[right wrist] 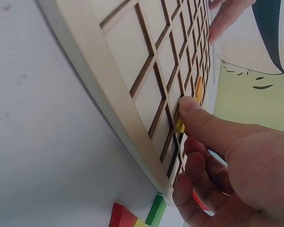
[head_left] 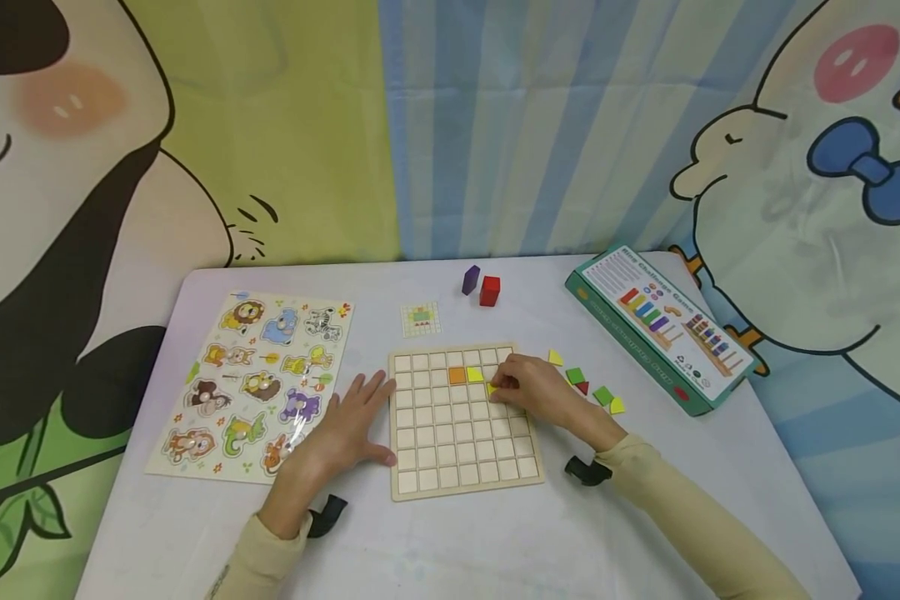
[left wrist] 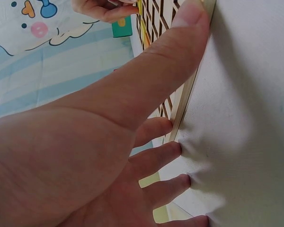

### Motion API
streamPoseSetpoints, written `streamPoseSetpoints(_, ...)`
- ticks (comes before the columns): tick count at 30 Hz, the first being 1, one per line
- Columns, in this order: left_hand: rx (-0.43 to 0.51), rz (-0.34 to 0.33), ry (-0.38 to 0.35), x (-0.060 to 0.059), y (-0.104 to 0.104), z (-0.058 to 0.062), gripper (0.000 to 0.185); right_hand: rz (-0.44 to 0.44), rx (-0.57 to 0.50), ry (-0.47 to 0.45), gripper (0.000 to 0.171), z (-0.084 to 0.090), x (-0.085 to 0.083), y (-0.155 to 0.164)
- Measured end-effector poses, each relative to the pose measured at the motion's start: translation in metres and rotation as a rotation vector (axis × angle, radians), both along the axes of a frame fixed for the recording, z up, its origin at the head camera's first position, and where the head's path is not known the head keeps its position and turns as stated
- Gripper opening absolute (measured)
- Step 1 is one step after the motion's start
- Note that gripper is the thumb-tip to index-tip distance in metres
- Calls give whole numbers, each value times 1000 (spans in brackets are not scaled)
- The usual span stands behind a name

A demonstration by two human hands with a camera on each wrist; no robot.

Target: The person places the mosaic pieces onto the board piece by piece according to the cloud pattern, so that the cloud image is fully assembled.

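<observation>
A wooden grid board [head_left: 461, 454] lies flat in the middle of the white table. An orange tile [head_left: 457, 376] and a yellow tile [head_left: 475, 374] sit side by side in its second row. My right hand [head_left: 504, 385] rests on the board's upper right and pinches another yellow tile [head_left: 492, 388] just right of those two. In the right wrist view the thumb tip presses this yellow tile [right wrist: 179, 126] into the board [right wrist: 128, 61], fingers curled below. My left hand [head_left: 367, 417] lies flat, its fingers touching the board's left edge [left wrist: 183, 104].
Loose green, red and yellow tiles [head_left: 603, 396] lie right of the board. A purple block [head_left: 470, 280], a red block [head_left: 490, 291] and a small pattern card [head_left: 421, 319] sit behind it. An animal puzzle [head_left: 255, 383] lies at left, a teal box [head_left: 660, 327] at right.
</observation>
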State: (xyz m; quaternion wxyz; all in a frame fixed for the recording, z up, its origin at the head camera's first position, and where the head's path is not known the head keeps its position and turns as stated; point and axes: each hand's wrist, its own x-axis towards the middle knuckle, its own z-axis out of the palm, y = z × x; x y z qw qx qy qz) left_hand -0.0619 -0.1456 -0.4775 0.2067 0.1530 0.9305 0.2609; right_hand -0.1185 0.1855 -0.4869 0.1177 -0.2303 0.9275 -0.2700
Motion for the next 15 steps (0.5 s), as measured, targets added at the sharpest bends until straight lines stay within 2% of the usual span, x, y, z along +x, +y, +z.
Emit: streamPoseSetpoints(15,-8,-2,-6,-1,0,-1,115,-20,20,68,20,-2,6,6)
